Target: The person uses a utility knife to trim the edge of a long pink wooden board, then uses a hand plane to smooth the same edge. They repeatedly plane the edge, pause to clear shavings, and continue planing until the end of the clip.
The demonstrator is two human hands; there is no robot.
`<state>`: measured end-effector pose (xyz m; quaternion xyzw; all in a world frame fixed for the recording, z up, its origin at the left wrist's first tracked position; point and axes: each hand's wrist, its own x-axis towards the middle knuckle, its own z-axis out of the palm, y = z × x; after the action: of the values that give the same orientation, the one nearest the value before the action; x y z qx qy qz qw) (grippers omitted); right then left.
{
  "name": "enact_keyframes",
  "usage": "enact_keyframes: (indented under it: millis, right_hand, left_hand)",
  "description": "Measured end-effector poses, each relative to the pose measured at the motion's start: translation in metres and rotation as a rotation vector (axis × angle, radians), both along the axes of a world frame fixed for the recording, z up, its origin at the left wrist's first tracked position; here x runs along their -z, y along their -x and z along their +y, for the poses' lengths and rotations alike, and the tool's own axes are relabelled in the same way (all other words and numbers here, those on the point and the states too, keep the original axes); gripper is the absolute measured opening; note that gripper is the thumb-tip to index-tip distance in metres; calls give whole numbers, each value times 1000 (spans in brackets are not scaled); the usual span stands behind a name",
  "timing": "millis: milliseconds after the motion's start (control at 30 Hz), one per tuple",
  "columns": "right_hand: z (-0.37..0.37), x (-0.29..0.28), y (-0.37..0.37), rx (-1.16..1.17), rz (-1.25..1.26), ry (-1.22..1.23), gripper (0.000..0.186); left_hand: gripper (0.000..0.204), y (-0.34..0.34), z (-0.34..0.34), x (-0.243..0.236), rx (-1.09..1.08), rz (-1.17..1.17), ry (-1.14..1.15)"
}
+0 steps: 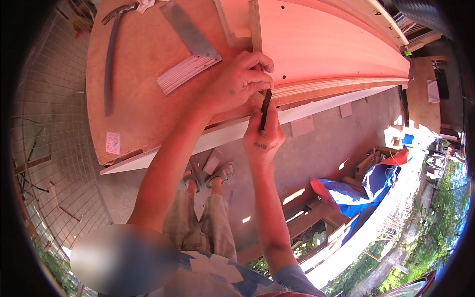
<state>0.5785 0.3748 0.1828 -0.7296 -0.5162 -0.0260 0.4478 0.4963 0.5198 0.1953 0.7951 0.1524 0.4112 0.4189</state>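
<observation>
My right hand [264,133] is closed on a slim dark tool [266,102], held upright beside the corner of a wooden panel [321,39] with dark holes. Just above, my left hand [242,81] has curled fingers at the panel's layered edge, by the tool's upper end; whatever they pinch is too small or hidden to name. Left of my hands, on the wooden worktop [133,74], lie a metal square with a pale wooden handle [188,34] and a hammer [110,54].
A wire mesh [54,123] stands at the left. Below the worktop are my sandalled feet [222,175] and offcuts [302,126] on the concrete floor [277,163]. At the right are a blue-and-red tarp [366,198] over timber and a leaning wooden board [423,114].
</observation>
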Motion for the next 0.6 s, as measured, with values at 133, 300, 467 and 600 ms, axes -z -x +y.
enact_keyframes:
  millis: [133, 300, 467, 600]
  right_hand:
    - [0, -3, 2, -5, -70, -46, 33]
    - [2, -3, 1, 10, -76, -24, 34]
    - [4, -2, 5, 47, -106, -2, 34]
    - [3, -1, 5, 50, -88, 23, 33]
  left_hand:
    - [9, 0, 1, 1, 37, -40, 73]
    - [9, -1, 2, 0, 38, -64, 71]
    - [8, -3, 0, 0, -39, -41, -39]
    - [7, -3, -1, 4, -54, -26, -73]
